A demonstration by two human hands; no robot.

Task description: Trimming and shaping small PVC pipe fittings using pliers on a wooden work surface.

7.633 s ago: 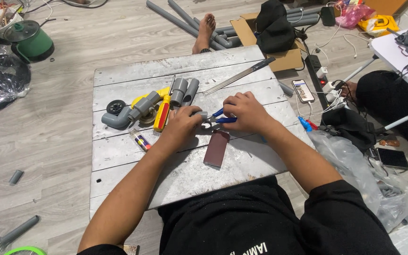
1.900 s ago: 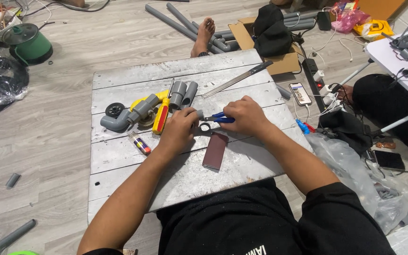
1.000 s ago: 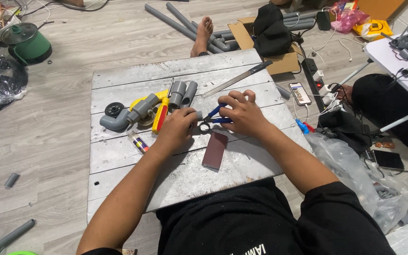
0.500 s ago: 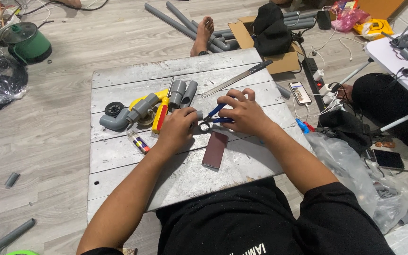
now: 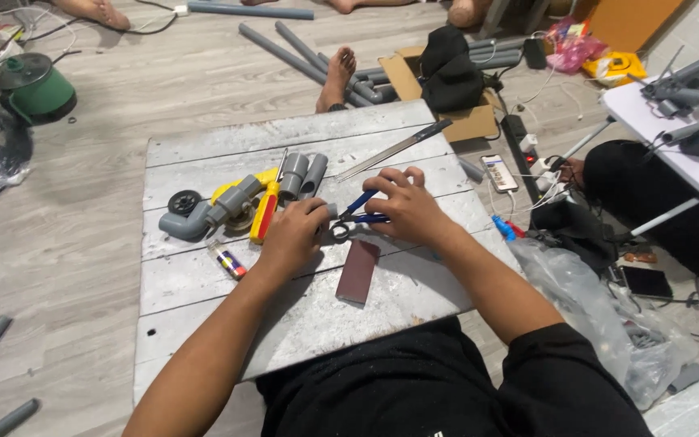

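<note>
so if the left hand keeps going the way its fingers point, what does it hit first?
The left hand points up and right across the board. First in line are the blue-handled pliers it already touches, then probably the right hand. Depth is hard to judge.

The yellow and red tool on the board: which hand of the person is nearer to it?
Left. The left hand lies just right of the yellow and red tool; the right hand is farther right, on the blue-handled pliers.

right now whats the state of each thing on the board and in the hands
left hand: closed around a small grey piece beside the tool's jaws
right hand: gripping the blue-handled pliers, handles spread
brown sandpaper sheet: lying flat, untouched
grey pipe elbow: lying on its side
long knife: lying flat, untouched
grey board: lying on the floor
</note>
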